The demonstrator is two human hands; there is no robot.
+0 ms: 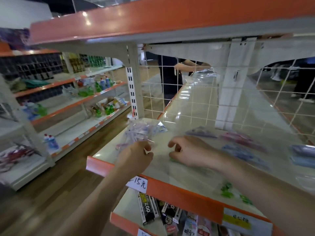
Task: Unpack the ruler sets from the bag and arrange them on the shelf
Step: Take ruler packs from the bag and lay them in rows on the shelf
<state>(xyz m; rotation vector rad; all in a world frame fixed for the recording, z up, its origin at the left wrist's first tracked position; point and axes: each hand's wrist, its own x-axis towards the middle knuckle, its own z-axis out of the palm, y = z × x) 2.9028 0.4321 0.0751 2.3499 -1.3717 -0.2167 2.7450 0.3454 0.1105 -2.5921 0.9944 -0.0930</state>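
A crumpled clear plastic bag (143, 132) with ruler sets inside lies at the left end of the cream shelf (192, 103). My left hand (136, 155) pinches the bag's near edge. My right hand (185, 150) hovers just right of it, fingers curled and apart, with nothing between them. A green ruler set (226, 191) in a clear packet lies on the shelf under my right wrist and forearm. Purple (201, 132), pink (242, 138) and blue (243, 154) ruler sets lie in a row further right. Everything is motion-blurred.
A white wire grid (190, 92) backs the shelf and an orange-edged shelf (153, 19) hangs overhead. A price tag (137, 183) sits on the orange front lip. Pen packs (148, 208) fill the shelf below. A person (170, 77) stands behind the grid. An aisle and stocked shelves are at the left.
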